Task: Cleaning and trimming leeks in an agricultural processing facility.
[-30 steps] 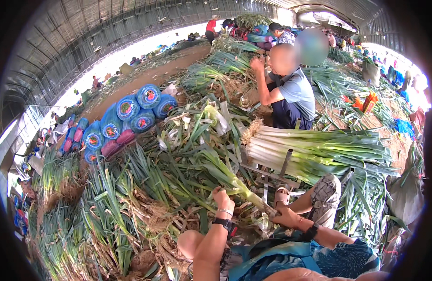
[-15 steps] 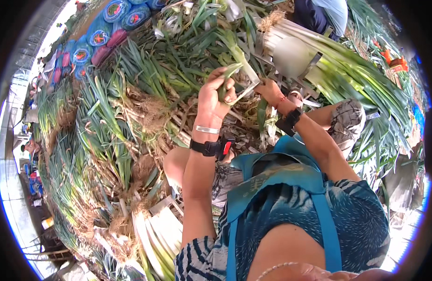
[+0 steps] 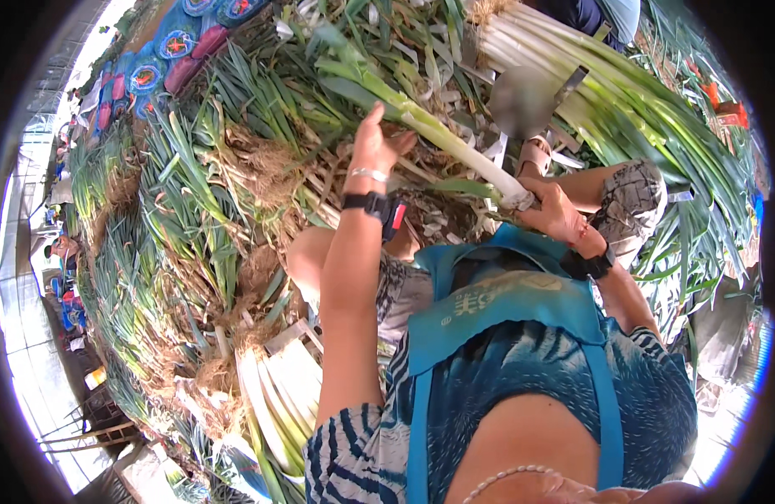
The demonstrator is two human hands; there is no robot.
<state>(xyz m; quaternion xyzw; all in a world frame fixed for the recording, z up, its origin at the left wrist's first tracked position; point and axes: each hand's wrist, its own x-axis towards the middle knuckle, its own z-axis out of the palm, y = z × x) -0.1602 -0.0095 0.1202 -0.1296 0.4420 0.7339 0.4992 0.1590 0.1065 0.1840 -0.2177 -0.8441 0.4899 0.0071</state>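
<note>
Lying at the upper left, netted bundles (image 3: 176, 44) are wrapped in blue and dark pink mesh. Below them, the left side is covered by a broad heap of untrimmed leeks (image 3: 191, 160), with brown roots tangled among the stems. Near the lower edge, pale-stemmed leeks (image 3: 274, 395) are laid close together. The left hand (image 3: 377, 149) is raised with its fingers spread, just beside the green part of a single leek (image 3: 463, 151); whether the two are touching cannot be told. That leek is slanted between the hands, its leaves pointed to the upper left. Below it, a blue apron (image 3: 509, 315) is worn. The leek's white root end is gripped by the curled fingers of the right hand (image 3: 557, 212). At the upper right, a large bundle of leeks (image 3: 622, 101) is laid with its green leaves to the right.
</note>
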